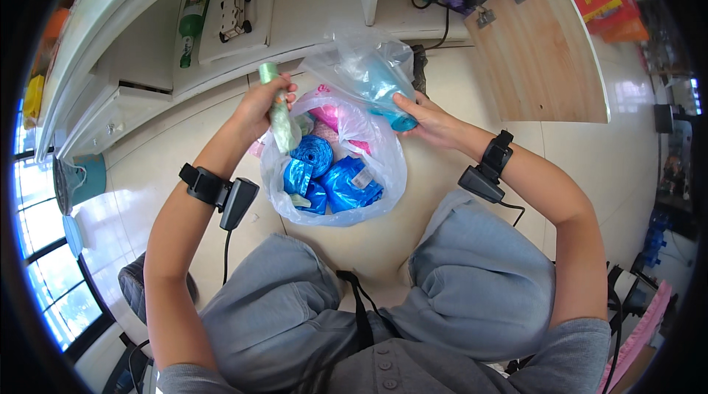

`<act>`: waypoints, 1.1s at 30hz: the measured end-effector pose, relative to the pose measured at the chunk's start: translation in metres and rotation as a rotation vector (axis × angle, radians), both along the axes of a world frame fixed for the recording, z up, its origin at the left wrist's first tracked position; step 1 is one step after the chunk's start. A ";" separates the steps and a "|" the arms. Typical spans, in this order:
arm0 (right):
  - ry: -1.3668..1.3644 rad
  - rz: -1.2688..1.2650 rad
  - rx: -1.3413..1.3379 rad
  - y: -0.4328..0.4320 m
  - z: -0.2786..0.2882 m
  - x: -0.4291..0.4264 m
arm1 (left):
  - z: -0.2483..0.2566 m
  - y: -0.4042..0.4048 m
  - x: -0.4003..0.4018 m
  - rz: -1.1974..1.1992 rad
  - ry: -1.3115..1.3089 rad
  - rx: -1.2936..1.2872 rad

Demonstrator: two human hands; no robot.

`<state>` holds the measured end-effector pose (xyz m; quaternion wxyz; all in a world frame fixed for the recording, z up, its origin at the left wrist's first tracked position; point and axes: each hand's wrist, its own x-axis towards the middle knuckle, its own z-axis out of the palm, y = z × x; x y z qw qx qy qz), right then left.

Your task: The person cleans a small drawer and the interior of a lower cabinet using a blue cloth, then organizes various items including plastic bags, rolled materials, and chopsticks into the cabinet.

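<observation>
My left hand [268, 99] is closed around a pale green roll of thin plastic bags [285, 131], tilted over the left rim of an open white plastic bag [390, 172]. With thumb and fingers my right hand [428, 117] grips a blue roll in clear plastic [381, 84], above the bag's upper right rim. Inside the white bag lie a coiled blue roll [312, 156], a shiny blue plastic bundle with a label [348, 183] and pink plastic pieces [326, 116]. The bag stands on the tiled floor between my knees.
A white cabinet [310, 1] runs along the far side, holding a green bottle [196, 12] and a small wheeled model chassis [234, 15]. A wooden board with clips [542, 56] stands at the right. A teal bin [88, 178] is at the far left.
</observation>
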<state>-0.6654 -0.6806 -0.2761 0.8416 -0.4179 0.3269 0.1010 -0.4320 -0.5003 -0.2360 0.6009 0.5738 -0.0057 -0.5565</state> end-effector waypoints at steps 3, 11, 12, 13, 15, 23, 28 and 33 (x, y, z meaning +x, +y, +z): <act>0.191 0.189 -0.561 -0.007 -0.005 -0.009 | -0.009 0.013 0.013 0.062 -0.019 0.135; 0.129 0.240 -1.185 -0.052 -0.027 -0.020 | -0.061 0.051 0.045 -0.452 -1.172 0.456; 0.090 0.179 -1.028 -0.067 -0.028 -0.020 | -0.056 0.045 0.039 -0.502 -1.176 0.465; 0.094 0.183 -1.027 -0.067 -0.016 -0.014 | -0.060 0.049 0.038 -0.503 -1.170 0.465; 0.030 -0.021 -0.839 -0.067 0.011 -0.002 | -0.065 0.055 0.039 -0.571 -1.058 0.543; 0.414 0.495 -0.426 -0.081 -0.042 -0.060 | 0.014 -0.010 -0.013 -0.323 -0.578 0.055; 0.586 1.166 -0.679 -0.088 -0.020 -0.055 | 0.004 -0.028 -0.046 -0.668 -0.315 -0.014; 0.686 1.584 -0.739 -0.073 0.021 -0.024 | -0.033 -0.010 -0.067 -0.782 -0.789 0.187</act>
